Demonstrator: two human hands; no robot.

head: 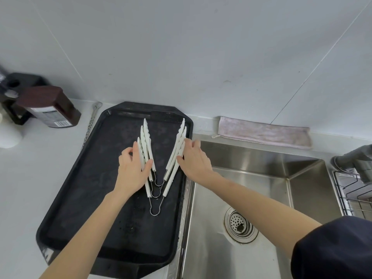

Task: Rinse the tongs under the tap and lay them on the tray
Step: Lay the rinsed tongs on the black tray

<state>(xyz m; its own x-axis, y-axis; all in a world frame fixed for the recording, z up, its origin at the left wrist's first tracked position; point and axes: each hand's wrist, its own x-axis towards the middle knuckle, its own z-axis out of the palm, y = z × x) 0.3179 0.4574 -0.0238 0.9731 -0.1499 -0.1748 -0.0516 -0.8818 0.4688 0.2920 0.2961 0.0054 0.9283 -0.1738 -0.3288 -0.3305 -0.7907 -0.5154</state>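
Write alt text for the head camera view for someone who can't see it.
A person's left hand and right hand rest on three nested white plastic tongs with wire hinges, lying spread open on a black rectangular plastic tray beside an empty stainless steel sink, with a folded pink cloth behind it.

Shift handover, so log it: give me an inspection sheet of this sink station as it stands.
Surface: pale counter, steel sink on the right, no water seen running.
Job's things: three white tongs nested, spread open, lying on the black tray; tray looks wet.
Clutter: dark bottle and black holder at left, brush beside the tray, folded cloth behind the sink, wire rack at right.
Hands: left hand on the tongs' left arms, right hand on the right arms, both with fingers extended.
Cables: nothing seen.
Surroundings: plain grey wall panels.
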